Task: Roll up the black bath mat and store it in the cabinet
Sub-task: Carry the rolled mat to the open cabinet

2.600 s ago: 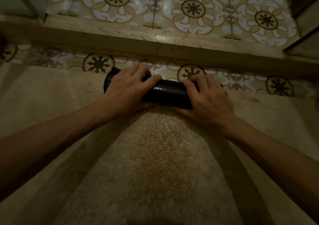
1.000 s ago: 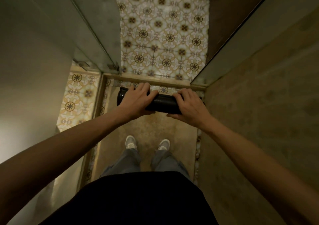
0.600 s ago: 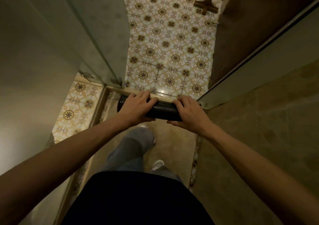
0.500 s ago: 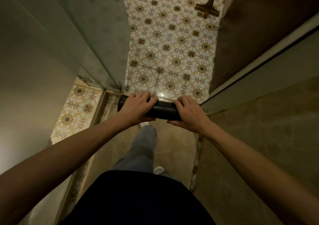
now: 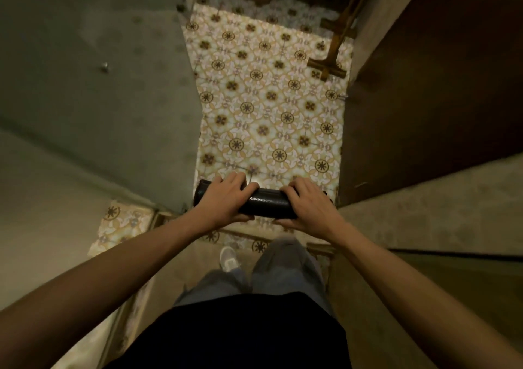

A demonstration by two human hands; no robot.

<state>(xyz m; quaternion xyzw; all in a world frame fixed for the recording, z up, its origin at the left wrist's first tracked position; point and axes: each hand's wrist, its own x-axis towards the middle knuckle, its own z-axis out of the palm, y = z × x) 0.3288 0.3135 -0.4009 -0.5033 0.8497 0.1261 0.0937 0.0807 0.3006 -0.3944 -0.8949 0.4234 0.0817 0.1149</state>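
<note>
**Rolled bath mat carried in both hands above a tiled floor**

At far left, a pale wall (image 5: 70, 91) bearing a small metal stud (image 5: 104, 67). The left hand (image 5: 223, 199) is closed over the left end of the rolled black bath mat (image 5: 267, 203), fingers wrapped across its top. The mat is a tight horizontal cylinder, held in the air at about waist height in front of the person. The right hand (image 5: 310, 206) clamps the mat's right end in the same way. Below the mat: grey trousers (image 5: 283, 266) and one pale shoe (image 5: 228, 258). The patterned tiled floor (image 5: 268, 108) extends ahead; a wooden stand base (image 5: 328, 67) rests on it at upper right, beside a dark brown panel (image 5: 424, 85).
</note>
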